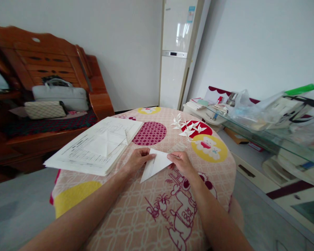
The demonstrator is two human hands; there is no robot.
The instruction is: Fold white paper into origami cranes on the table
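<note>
My left hand [138, 160] and right hand [181, 163] each pinch an upper corner of the white sheet [154, 166], a flat triangle on the cartoon tablecloth [172, 209]; against the finished paper cranes [189, 127] beyond, only 1 early fold looks done, most folds left.

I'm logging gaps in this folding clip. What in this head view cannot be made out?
Head view only:
Folded paper underside: hidden, it faces the tablecloth.
Left hand and right hand grip: fingertips partly behind the paper, pinch unclear.
Print on the paper stack: too small to read.
Paper cranes: small and overlapping, count unclear.
Glass shelf: cut off by the right edge.
</note>
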